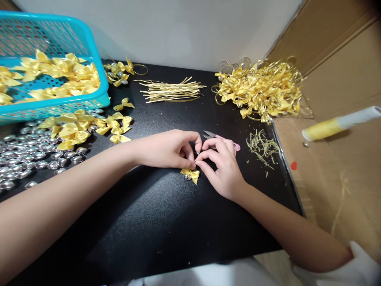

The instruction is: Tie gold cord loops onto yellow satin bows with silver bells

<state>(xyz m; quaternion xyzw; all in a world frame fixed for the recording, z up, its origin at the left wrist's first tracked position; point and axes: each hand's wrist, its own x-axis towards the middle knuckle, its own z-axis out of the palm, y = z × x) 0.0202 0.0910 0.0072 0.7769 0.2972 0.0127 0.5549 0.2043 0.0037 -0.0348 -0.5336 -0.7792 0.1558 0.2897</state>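
My left hand point(178, 149) and my right hand point(222, 165) meet over the middle of the black table, thumbs and fingers pinched on a thin gold cord point(197, 158). My fingers cover most of that cord. Just below the fingertips lies a yellow ribbon bow point(192, 174), with a small shiny silver bead point(187, 177) against it. Pink-handled scissors point(236, 147) rest on the table behind my right hand, blades pointing left and partly covered by my fingers.
At the back lie cut gold cords point(172, 91). A turquoise basket point(102, 85) of bows stands left, above silver beads point(38, 155) and loose bows point(74, 129). Looped bows point(262, 89) are heaped back right, near cord scraps point(262, 147). Cardboard point(342, 79) borders the right side.
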